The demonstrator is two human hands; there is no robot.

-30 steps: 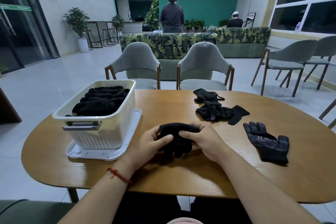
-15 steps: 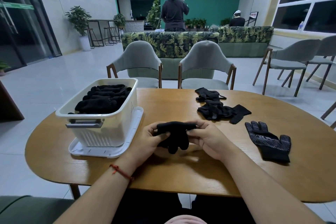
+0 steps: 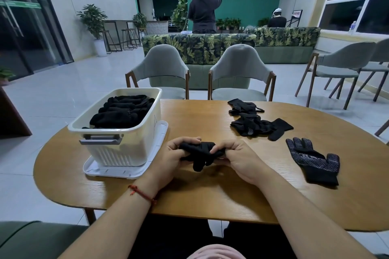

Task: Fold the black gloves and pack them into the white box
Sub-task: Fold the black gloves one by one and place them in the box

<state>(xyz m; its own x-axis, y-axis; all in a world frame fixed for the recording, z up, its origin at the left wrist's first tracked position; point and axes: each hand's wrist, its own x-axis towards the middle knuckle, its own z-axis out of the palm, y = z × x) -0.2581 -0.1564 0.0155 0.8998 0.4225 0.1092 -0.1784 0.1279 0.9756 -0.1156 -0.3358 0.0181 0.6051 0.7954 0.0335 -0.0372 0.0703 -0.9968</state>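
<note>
Head view shows the left hand (image 3: 169, 159) and right hand (image 3: 239, 159) both gripping a bunched black glove (image 3: 200, 152) just above the tabletop (image 3: 210, 195), its long axis running side to side between them. The white box (image 3: 120, 149), already holding folded gloves (image 3: 120, 113), stands to the left, nearer the left hand.

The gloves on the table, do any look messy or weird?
Nothing is broken or spilled. The nearer heap of gloves and the farther heap are crumpled, not folded; one flat glove lies alone, dotted side up.
</note>
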